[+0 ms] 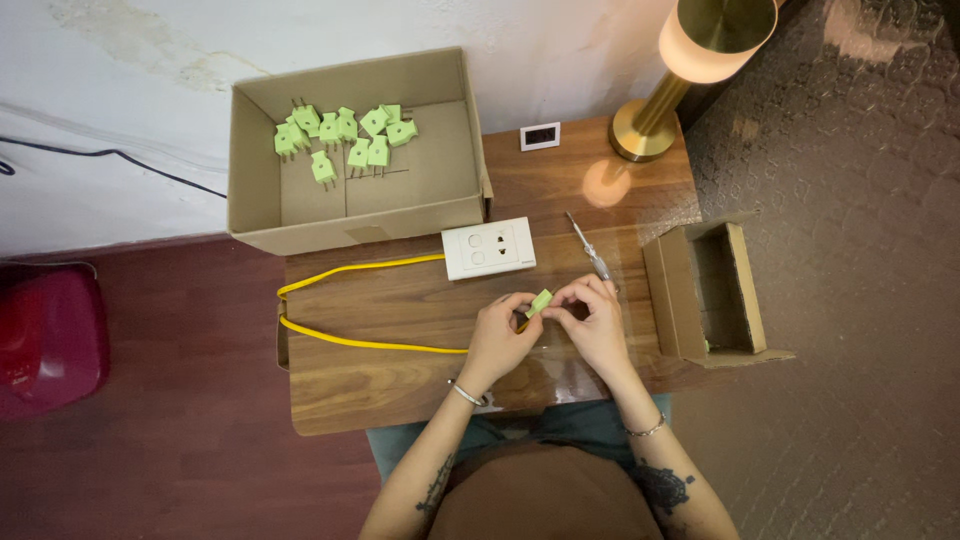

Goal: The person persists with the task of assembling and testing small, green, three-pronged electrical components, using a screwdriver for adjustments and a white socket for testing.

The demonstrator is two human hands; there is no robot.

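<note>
Both hands are pinching one green plug (540, 301) between them: the left hand (500, 335) is closing on its lower end, and the right hand (592, 322) is gripping its upper end with the fingertips. This plug is sitting just above the table (400, 385), at the centre of the view.

As a judgement, the work is looking only partly done. A yellow cable (345, 305) is running from the white socket (488, 247) at 12 o'clock of the hands, looping to 9 o'clock and coming back toward the left hand; whether it is already joined to the plug, I cannot tell. A screwdriver (590, 248) is lying untouched at 1 o'clock, just beside the right hand.

At 11 o'clock, the big box (262, 190) is holding about a dozen loose green plugs (345, 135), all gathering near its far wall. At 3 o'clock, the small box (668, 290) is standing open, and its inside is appearing dark, with nothing I can make out. A lamp (690, 60) is glowing at 1 o'clock, farther away.
</note>
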